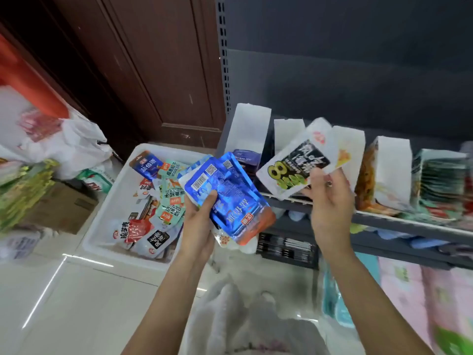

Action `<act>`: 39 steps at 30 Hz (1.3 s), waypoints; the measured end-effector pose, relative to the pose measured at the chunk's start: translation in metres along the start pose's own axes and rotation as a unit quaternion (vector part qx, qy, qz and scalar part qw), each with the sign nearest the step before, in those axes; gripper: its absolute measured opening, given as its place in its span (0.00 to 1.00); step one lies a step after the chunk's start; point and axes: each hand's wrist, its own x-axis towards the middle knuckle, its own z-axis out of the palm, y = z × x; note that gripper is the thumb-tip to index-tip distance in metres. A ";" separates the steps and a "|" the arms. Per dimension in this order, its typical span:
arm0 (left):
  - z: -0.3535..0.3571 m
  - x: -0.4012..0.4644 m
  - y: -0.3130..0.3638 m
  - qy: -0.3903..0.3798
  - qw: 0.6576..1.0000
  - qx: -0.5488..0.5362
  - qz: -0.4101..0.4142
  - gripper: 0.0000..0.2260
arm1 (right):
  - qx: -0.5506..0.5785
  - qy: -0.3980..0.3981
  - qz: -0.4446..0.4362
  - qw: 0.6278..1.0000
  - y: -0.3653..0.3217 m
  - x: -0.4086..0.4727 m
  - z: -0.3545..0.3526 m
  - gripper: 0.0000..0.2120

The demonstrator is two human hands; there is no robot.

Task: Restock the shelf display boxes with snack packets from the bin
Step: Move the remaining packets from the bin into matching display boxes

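Store aisle, tiled floor; white bin (107, 221) of snack packets left of shelf (384, 221). Left hand (198, 221) grip clamped on blue packets (230, 193); right hand (330, 201) pinches white packet (294, 167) before display boxes (249, 126).

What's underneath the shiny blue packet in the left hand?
Under the blue packet, the left hand holds more packets: a lighter blue edge shows at the top, a white one with orange print at the bottom. How many are in the stack is hidden.

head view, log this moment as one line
left hand: holds blue packets | right hand: holds white packet at shelf boxes | bin: packets left
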 end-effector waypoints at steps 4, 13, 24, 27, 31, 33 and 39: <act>0.024 -0.004 0.000 -0.018 0.999 0.035 0.021 0.19 | 0.168 0.079 0.249 0.951 0.011 0.021 -0.043 0.13; 0.073 0.028 0.004 -0.043 0.995 0.077 0.055 0.17 | -0.022 0.076 0.143 0.987 0.029 0.074 -0.070 0.12; 0.094 0.064 0.016 -0.070 0.989 0.123 0.048 0.13 | -0.476 -0.202 -0.161 0.841 0.092 0.111 -0.029 0.08; 0.097 0.068 0.018 -0.078 0.989 0.122 0.040 0.16 | -0.532 -0.231 -0.141 0.802 0.102 0.107 -0.032 0.18; 0.100 0.072 0.016 -0.085 0.988 0.128 0.025 0.17 | -0.369 -0.199 -0.090 0.903 0.067 0.096 -0.037 0.24; 0.102 0.073 0.014 -0.085 0.988 0.128 0.018 0.18 | -0.301 -0.226 -0.124 0.918 0.046 0.091 -0.042 0.27; 0.109 0.071 0.010 -0.091 0.988 0.123 0.012 0.19 | -0.391 -0.345 -0.247 0.817 0.046 0.080 -0.043 0.23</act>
